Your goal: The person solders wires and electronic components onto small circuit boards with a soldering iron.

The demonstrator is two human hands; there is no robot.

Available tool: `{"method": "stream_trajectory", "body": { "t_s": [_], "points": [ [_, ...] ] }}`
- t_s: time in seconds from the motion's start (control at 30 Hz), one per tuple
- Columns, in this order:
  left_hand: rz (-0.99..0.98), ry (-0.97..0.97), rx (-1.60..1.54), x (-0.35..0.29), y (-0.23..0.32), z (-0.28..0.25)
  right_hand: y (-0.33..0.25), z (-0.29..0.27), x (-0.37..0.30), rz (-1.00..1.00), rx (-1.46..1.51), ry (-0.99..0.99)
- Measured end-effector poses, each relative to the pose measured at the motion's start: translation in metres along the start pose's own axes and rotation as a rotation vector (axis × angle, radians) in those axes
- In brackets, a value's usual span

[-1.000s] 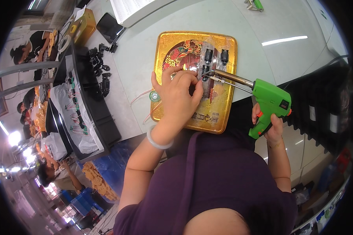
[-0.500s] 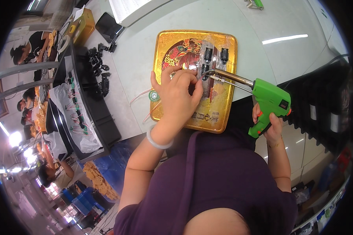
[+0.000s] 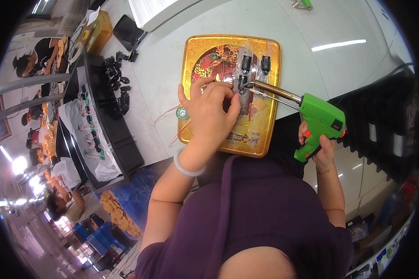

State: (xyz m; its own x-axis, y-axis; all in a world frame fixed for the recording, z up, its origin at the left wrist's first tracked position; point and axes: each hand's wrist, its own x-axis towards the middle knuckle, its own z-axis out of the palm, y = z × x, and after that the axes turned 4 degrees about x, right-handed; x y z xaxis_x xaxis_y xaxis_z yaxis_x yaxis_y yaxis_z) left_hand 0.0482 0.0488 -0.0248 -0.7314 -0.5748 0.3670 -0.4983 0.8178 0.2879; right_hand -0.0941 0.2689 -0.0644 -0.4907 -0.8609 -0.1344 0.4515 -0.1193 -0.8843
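Observation:
My right hand [image 3: 322,148] grips the handle of a green soldering gun [image 3: 322,114] with a long metal barrel. Its tip reaches left to a small black part [image 3: 242,83] on a golden tin lid [image 3: 260,139]. Close to that tip, my left hand [image 3: 212,104] is closed in a pinch, and a thin wire [image 3: 233,81] shows at its fingertips. Under and beside this hand lies a small round green board [image 3: 182,113] with pale red wires. Two more black parts, one upper middle [image 3: 246,64] and one on the right [image 3: 265,64], sit on clear tape on the lid.
To the left stands a black tray [image 3: 118,139] with wired green boards on white plastic. Several black parts [image 3: 118,74] lie beside it. A white box [image 3: 158,11] is at the far edge, and black crates [image 3: 372,116] stand right. Other people work at the far left.
Both hands stay almost in place, with the soldering gun's tip still at the small black part. The lid has shifted very slightly.

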Motion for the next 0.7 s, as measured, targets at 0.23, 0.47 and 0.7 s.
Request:
{"method": "stream_trajectory", "body": {
  "t_s": [0.23, 0.47, 0.7],
  "points": [
    [-0.009, -0.007, -0.002, 0.001, 0.002, -0.002, -0.004, 0.009, 0.028, -0.159, 0.242, -0.058],
    [-0.007, -0.009, 0.009, 0.000, 0.002, -0.002, -0.005, 0.032, 0.070, -0.169, 0.488, -0.128],
    [-0.030, -0.029, -0.004, 0.001, 0.003, -0.003, 0.007, 0.035, 0.083, -0.127, 0.624, -0.112]
  ]
}}
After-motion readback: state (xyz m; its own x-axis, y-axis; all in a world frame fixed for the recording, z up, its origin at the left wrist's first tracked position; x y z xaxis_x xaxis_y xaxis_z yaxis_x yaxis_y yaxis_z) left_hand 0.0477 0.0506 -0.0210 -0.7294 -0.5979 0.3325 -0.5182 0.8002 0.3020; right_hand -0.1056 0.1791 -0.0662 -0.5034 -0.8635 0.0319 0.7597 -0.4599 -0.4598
